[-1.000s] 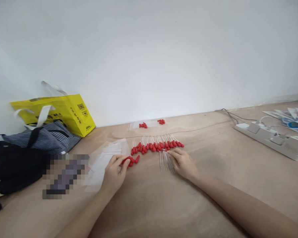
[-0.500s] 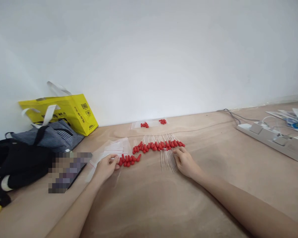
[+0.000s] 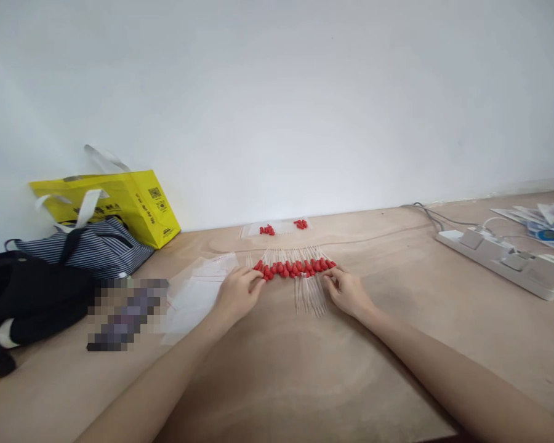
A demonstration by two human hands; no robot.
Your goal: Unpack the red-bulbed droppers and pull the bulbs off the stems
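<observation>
A row of droppers with red rubber bulbs lies across the wooden table, their clear tubes pointing away from me. My left hand has its fingers curled against the row's left end and touches the bulbs there. My right hand is curled too, its fingertips pinched at the row's right end. Between my hands lies a small bunch of bare clear tubes. A stack of clear plastic bags sits just left of my left hand.
A small clear bag with two clusters of red bulbs lies near the wall. At left stand a yellow bag, a striped bag, a black bag and a blurred-out object. A white power strip and papers are at right.
My left hand moved right from the plastic bags to the row's left end. The loose red bulbs beside it are no longer apart from the row. My right hand stayed.
</observation>
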